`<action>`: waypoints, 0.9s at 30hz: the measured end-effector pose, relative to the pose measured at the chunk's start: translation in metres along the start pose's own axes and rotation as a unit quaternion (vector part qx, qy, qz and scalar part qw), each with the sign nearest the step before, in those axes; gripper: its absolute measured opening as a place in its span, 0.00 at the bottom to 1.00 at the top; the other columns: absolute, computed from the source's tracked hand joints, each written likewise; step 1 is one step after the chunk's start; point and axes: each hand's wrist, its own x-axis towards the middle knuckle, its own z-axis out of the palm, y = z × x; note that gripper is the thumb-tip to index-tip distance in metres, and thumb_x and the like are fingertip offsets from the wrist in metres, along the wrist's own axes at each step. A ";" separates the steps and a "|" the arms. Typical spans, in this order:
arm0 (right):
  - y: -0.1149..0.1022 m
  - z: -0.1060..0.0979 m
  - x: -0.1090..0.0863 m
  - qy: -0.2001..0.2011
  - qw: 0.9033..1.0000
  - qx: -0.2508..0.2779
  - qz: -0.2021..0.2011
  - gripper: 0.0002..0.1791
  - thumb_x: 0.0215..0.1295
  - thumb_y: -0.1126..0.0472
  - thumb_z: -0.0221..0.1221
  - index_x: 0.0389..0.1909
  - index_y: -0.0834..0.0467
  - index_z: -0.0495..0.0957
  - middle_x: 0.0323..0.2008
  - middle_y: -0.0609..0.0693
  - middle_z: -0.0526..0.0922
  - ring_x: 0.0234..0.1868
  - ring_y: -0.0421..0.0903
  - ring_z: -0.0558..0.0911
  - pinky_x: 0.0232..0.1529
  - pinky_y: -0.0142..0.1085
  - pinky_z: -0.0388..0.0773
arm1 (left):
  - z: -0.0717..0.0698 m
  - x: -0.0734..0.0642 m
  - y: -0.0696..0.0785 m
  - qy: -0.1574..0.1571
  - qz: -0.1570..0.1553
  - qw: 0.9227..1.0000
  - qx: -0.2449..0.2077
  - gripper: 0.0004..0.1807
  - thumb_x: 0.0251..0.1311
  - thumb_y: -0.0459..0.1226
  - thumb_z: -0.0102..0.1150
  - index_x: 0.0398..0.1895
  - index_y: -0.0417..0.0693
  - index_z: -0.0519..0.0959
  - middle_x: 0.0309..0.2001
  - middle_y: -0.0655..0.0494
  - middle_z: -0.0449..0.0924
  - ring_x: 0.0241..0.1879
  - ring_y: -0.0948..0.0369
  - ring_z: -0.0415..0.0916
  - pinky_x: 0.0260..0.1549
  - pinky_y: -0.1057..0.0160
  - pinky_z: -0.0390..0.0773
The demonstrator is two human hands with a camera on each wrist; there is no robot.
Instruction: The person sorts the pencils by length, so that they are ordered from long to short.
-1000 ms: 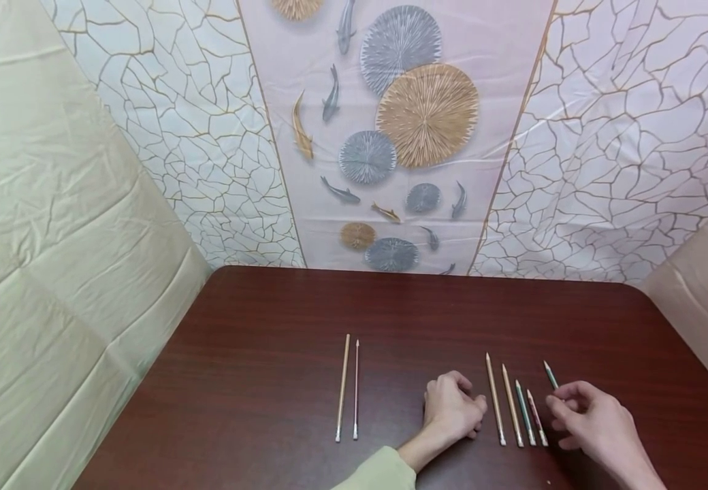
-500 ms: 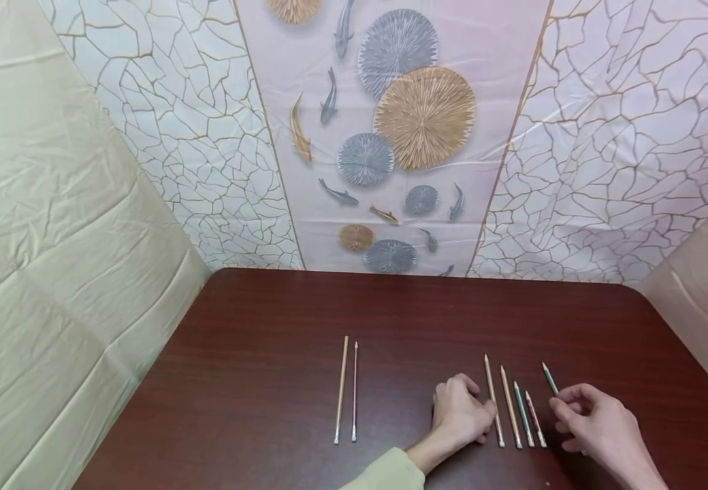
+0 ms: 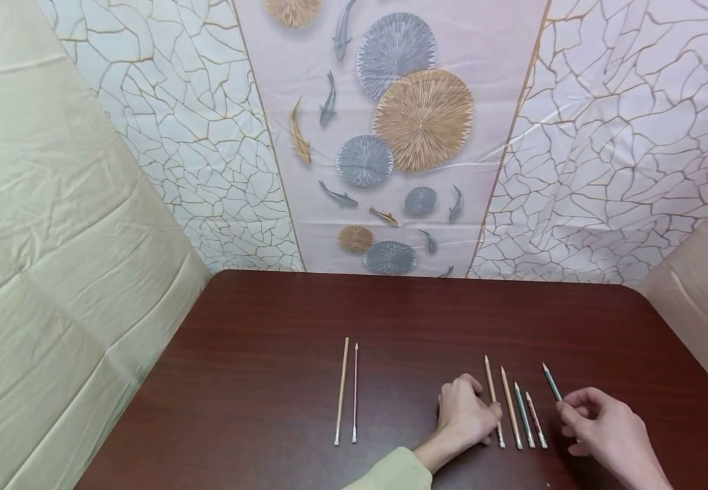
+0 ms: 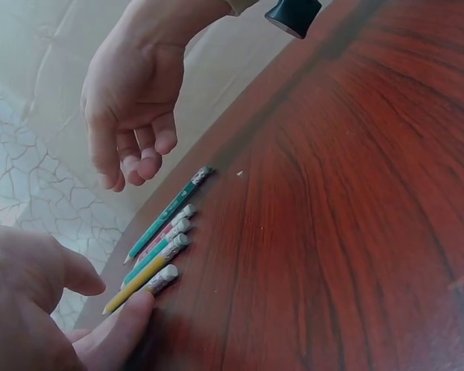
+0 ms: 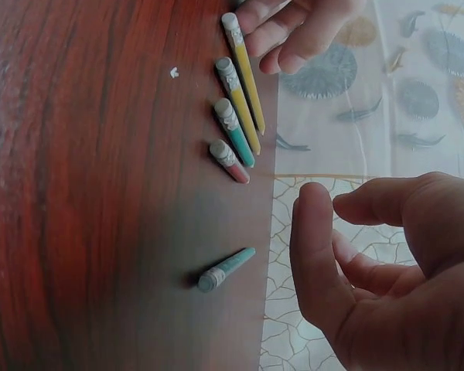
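Observation:
Four-row wording aside, several pencils lie side by side with eraser ends toward me, the outer yellow pencil (image 3: 490, 378) at their left. Beside it, my left hand (image 3: 465, 413) has its fingers against or right next to that pencil; in the right wrist view fingers (image 5: 269, 29) lie along its eraser end. A second yellow pencil (image 3: 511, 406), a green pencil (image 3: 522, 414) and a short red pencil (image 3: 536, 418) follow. Farther right lies another green pencil (image 3: 552, 382). My right hand (image 3: 608, 425) hovers by it, loosely bent, apart from it in the right wrist view (image 5: 387, 263).
Left of centre, a long yellow pencil (image 3: 342, 391) and a thin pink pencil (image 3: 355, 393) lie parallel on the dark red-brown table (image 3: 256, 327). A small white speck (image 5: 174, 73) is on the tabletop. Patterned cloth (image 3: 391, 204) hangs behind the far edge.
My left hand has moved right, up to the outer yellow pencil. The right hand has shifted very slightly right. The pencils have stayed in place.

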 end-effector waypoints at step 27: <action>0.007 -0.008 0.002 0.023 0.999 -0.028 -0.003 0.12 0.69 0.61 0.58 0.42 0.69 0.76 0.24 0.52 0.84 0.17 0.45 0.83 0.21 0.37 0.80 | 0.014 0.008 0.000 0.046 0.042 0.992 0.106 0.18 0.37 0.43 0.77 0.34 0.49 0.83 0.25 0.56 0.82 0.30 0.56 0.81 0.29 0.63 0.77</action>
